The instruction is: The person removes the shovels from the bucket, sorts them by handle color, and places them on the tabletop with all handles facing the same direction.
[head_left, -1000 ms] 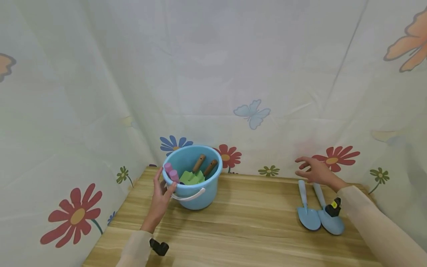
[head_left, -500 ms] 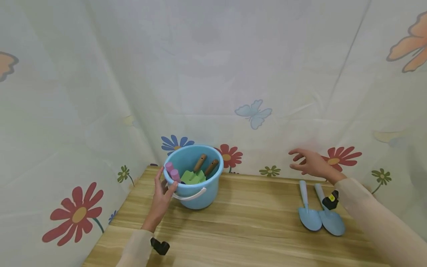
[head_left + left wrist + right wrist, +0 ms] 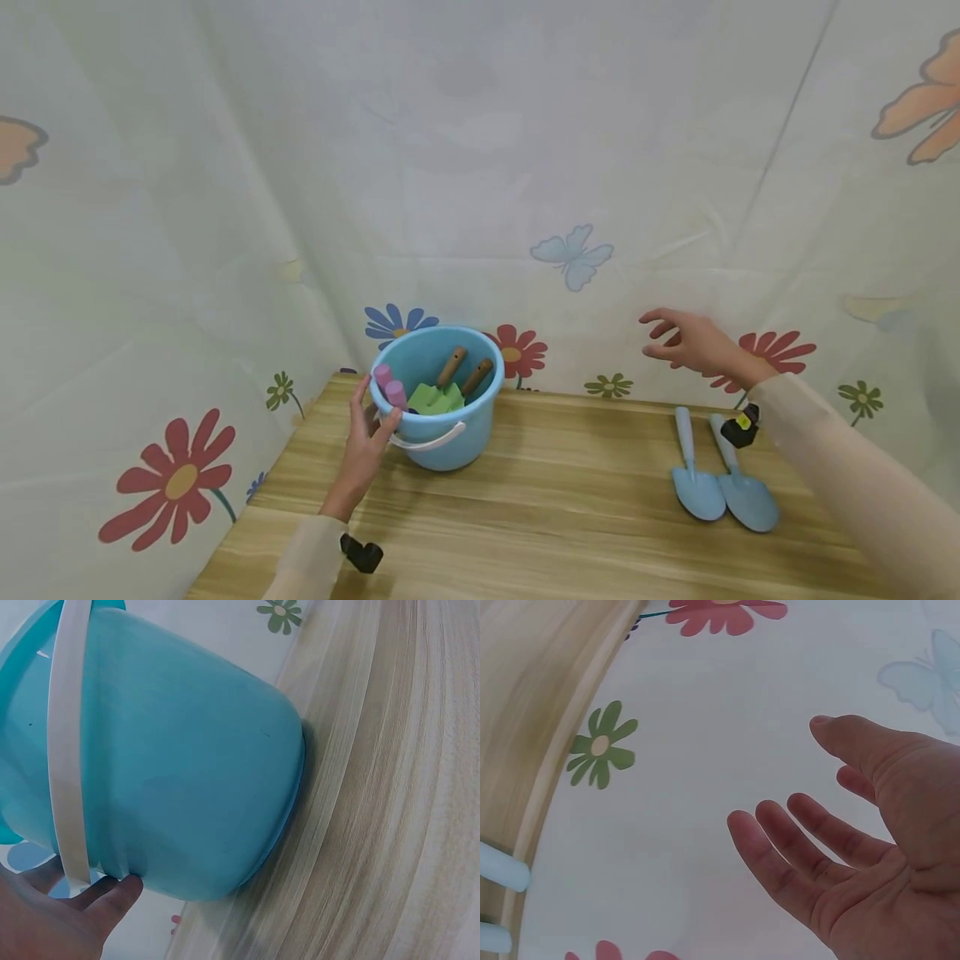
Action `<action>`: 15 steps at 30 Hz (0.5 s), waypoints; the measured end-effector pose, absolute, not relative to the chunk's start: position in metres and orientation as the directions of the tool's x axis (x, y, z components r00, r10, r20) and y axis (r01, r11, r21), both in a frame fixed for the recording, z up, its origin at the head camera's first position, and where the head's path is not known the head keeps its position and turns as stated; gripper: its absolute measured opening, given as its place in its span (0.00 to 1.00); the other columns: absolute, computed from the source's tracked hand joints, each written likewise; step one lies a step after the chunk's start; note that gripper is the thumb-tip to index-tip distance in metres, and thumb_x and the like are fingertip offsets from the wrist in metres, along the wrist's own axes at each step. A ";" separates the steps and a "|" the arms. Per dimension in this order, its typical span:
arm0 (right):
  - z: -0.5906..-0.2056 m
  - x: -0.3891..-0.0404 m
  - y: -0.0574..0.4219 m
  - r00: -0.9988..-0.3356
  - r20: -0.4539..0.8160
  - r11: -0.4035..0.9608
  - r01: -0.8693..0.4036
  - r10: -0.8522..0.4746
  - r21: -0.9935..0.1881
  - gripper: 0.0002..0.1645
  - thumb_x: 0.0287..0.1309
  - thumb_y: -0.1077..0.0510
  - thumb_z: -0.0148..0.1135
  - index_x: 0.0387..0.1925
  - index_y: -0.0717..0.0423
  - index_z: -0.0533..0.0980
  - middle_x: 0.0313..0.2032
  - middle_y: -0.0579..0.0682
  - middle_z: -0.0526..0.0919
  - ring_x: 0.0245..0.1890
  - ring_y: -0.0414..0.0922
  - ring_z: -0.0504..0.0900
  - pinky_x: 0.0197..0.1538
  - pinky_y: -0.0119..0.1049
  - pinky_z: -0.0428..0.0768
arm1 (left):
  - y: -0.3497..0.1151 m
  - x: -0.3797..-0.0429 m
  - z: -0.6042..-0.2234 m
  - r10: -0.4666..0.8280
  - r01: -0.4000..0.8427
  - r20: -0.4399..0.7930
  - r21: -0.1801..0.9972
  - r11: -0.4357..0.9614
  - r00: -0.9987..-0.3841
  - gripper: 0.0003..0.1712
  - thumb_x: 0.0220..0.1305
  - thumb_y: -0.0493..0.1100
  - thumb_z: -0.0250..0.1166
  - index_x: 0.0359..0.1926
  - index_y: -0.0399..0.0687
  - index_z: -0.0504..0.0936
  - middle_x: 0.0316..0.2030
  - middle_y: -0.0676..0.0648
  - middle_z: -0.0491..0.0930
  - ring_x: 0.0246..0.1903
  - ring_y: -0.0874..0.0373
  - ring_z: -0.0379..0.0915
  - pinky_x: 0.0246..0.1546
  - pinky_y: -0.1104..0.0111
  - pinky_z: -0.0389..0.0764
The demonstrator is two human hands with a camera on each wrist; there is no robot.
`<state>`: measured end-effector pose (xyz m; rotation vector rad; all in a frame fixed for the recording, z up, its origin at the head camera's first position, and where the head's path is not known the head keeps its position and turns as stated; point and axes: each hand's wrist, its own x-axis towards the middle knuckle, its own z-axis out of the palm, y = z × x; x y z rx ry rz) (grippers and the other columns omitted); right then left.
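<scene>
A light blue bucket [image 3: 442, 437] with a white handle stands upright on the table. My left hand [image 3: 365, 442] holds its near left side just below the rim, thumb and fingers spread around the wall. In the bucket are green tool heads [image 3: 435, 400], wooden handles [image 3: 452, 367] and two purple handle ends [image 3: 395, 393]; their lower parts are hidden. Two light blue trowels [image 3: 699, 492] lie side by side on the right of the table. My right hand [image 3: 693, 343] hovers above and behind them, fingers loosely bent, holding nothing.
The wood-grain table [image 3: 555, 500] meets a white curtain [image 3: 480, 167] printed with flowers and butterflies, behind and at the left. Small black devices are strapped to both wrists. The bucket stands close to the table's back edge.
My right hand has moved up and left, away from the trowels, and still holds nothing. The left hand and the bucket keep their places, and the trowels have not moved.
</scene>
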<state>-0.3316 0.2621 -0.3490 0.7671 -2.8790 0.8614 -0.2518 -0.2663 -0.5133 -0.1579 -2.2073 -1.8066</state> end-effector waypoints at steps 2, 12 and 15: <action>-0.343 -0.332 0.259 -0.876 0.172 0.720 -0.471 -0.451 -0.510 0.32 0.66 0.58 0.69 0.67 0.62 0.70 0.53 0.70 0.81 0.40 0.54 0.88 0.34 0.41 0.87 | -0.267 -0.252 -0.513 -0.096 0.256 0.281 0.944 0.208 -0.955 0.45 0.75 0.56 0.59 0.81 0.72 0.41 0.79 0.44 0.48 0.77 0.39 0.50 0.67 0.36 0.63; -0.317 -0.332 0.238 -0.862 0.152 0.706 -0.487 -0.484 -0.513 0.34 0.66 0.57 0.70 0.69 0.60 0.69 0.55 0.69 0.80 0.43 0.54 0.87 0.38 0.43 0.88 | -0.266 -0.252 -0.514 -0.090 0.265 0.287 0.943 0.200 -0.954 0.45 0.76 0.55 0.59 0.81 0.73 0.41 0.79 0.41 0.48 0.76 0.37 0.50 0.67 0.37 0.63; -0.311 -0.333 0.231 -0.851 0.163 0.699 -0.506 -0.499 -0.505 0.34 0.65 0.57 0.70 0.68 0.60 0.69 0.54 0.69 0.80 0.44 0.56 0.87 0.37 0.43 0.88 | -0.266 -0.251 -0.513 -0.086 0.275 0.295 0.941 0.197 -0.951 0.45 0.76 0.54 0.59 0.81 0.72 0.41 0.80 0.42 0.47 0.76 0.37 0.50 0.67 0.37 0.63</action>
